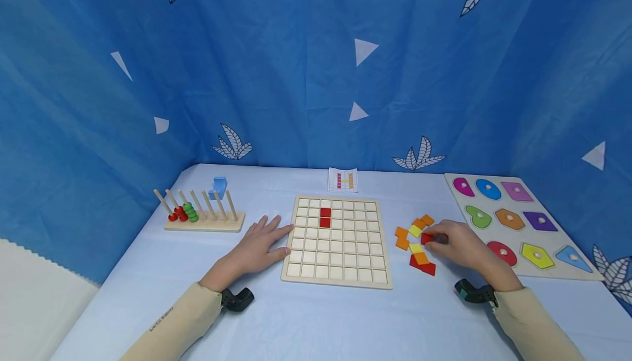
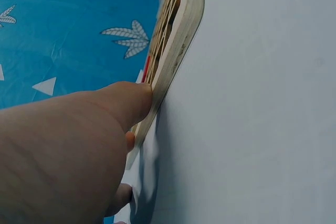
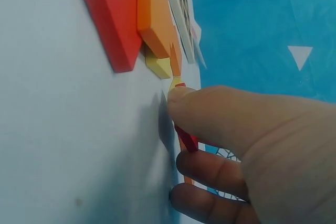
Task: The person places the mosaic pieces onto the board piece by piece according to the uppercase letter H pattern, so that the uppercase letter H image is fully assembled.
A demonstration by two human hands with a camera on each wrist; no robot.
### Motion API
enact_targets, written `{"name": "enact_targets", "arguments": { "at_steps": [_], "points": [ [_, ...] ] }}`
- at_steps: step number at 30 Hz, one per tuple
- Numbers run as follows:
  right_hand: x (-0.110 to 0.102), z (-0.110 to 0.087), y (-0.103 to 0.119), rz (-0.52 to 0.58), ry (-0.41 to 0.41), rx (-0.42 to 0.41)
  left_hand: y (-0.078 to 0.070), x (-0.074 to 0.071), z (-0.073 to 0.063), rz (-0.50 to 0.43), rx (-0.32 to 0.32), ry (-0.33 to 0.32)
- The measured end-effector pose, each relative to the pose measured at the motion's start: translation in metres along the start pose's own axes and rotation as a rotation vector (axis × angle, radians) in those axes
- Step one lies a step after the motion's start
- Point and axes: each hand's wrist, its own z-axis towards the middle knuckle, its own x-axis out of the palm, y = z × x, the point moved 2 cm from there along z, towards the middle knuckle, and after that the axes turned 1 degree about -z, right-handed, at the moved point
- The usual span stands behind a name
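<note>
My left hand [image 1: 257,246] lies with fingers spread at the left edge of a wooden grid board [image 1: 337,282], its thumb touching the rim in the left wrist view. Two red square tiles [image 1: 325,222] sit one above the other in the board's cells. To the right of the board, my right hand [image 1: 458,244] pinches a red square tile [image 3: 189,139] between thumb and fingers, low over the table. Beside it lie loose orange tiles [image 1: 402,243], yellow tiles [image 1: 415,231] and red tiles [image 1: 427,268], some overlapping.
Behind the board lies a small pattern card [image 1: 343,180]. A peg stand [image 1: 204,223] with red and green beads is at the left, a blue block [image 1: 219,185] behind it. At the right lies a shape puzzle board [image 1: 494,202] with knobbed pieces. A blue curtain [image 1: 296,75] hangs behind the table.
</note>
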Motion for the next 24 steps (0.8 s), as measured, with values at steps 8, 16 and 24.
{"name": "enact_targets", "arguments": {
  "at_steps": [8,16,24],
  "points": [
    [-0.003,0.002,0.001,-0.014,-0.011,-0.003,0.002,0.001,0.001,0.009,0.003,-0.008],
    [-0.006,0.008,0.006,-0.025,-0.019,-0.011,0.002,0.001,0.001,0.011,0.001,-0.014],
    [-0.006,0.021,0.023,0.008,-0.019,-0.058,0.001,0.001,0.0,0.009,0.004,-0.011]
  ]
}}
